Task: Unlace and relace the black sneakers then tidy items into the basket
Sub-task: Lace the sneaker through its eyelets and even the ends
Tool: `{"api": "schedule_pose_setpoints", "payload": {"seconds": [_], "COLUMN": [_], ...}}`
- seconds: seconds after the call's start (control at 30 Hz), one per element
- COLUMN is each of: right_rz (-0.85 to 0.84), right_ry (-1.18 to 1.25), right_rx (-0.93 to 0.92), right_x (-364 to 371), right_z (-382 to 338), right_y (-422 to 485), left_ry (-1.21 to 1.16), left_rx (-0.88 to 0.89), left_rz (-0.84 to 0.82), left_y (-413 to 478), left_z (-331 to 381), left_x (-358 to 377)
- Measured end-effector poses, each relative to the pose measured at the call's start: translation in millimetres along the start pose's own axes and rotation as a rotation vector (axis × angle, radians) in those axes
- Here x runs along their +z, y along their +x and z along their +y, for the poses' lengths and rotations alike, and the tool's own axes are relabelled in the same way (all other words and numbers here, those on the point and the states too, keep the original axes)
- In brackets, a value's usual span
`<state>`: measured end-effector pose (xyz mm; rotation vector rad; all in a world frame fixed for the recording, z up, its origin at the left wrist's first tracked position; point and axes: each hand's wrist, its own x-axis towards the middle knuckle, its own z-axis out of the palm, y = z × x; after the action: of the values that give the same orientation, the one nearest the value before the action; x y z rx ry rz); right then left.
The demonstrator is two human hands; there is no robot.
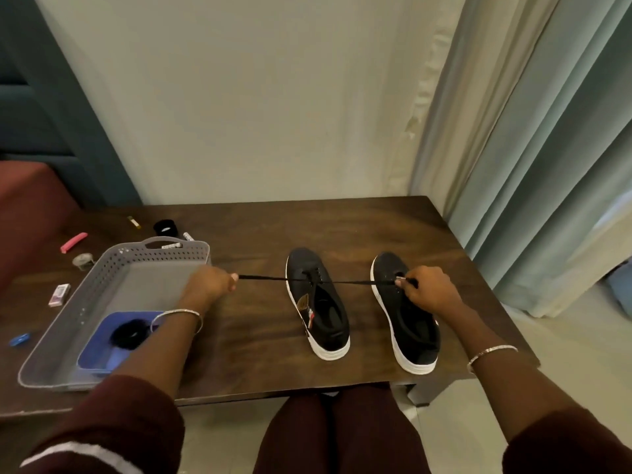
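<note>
A black lace (352, 282) is stretched taut across mid-frame. One end is pinched between the thumb and fingertips of the left hand (213, 281) and the other is gripped in the curled fingers of the right hand (427, 289), with both arms extended forward. The lace is passed through the front eyelets of the centre sneaker (318, 302), and the right hand is held over the toe of the second sneaker (410, 323) at centre right, on the dark wood worktop (260, 230). The grey basket (68, 302) is seen at lower left, under the left forearm.
</note>
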<state>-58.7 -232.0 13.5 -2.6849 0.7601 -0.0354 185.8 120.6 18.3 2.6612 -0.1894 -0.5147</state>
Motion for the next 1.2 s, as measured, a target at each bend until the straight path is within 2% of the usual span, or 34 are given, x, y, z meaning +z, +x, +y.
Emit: {"api": "schedule_pose_setpoints", "payload": {"seconds": [0.1, 0.33, 0.47, 0.57, 0.67, 0.77, 0.87, 0.97, 1.07, 1.2], "right_rz": [0.071, 0.086, 0.135, 0.185, 0.238, 0.180, 0.101, 0.023, -0.007, 0.039], "right_ry": [0.033, 0.036, 0.027, 0.056, 0.030, -0.086, -0.030, 0.078, 0.164, 0.362], "right_rx": [0.066, 0.152, 0.172, 0.137, 0.065, 0.039, 0.001, 0.008, 0.021, 0.091], "right_x": [13.8, 18.7, 16.6, 8.9, 4.1, 8.5, 19.9, 36.5, 53.7, 69.2], "right_z": [1.2, -7.6, -20.4, -31.5, -58.5, -92.6, -120.4, -134.5, -141.5, -141.1], "right_y": [2.6, -5.9, -10.4, -11.1, -14.0, -16.7, -13.1, -8.8, -9.3, -3.2], "left_ry": [-0.170, -0.152, -0.105, -0.118, 0.088, 0.260, 0.178, 0.077, -0.031, -0.268], "left_rx": [-0.183, -0.243, -0.163, -0.031, 0.007, 0.069, 0.248, 0.347, 0.328, 0.248], "left_rz": [-0.014, 0.168, 0.243, 0.190, 0.128, 0.174, 0.260, 0.159, 0.097, 0.179], "left_y": [5.2, 5.0, -1.8, -5.4, -19.6, -40.5, -49.5, -47.4, -46.6, -44.8], "left_z": [-4.7, 3.0, 9.2, 10.9, 24.7, 49.1, 69.5, 84.3, 88.8, 88.2], "left_x": [29.8, 44.3, 41.3, 35.3, 31.9, 39.1, 54.0, 69.7, 89.9, 106.3]}}
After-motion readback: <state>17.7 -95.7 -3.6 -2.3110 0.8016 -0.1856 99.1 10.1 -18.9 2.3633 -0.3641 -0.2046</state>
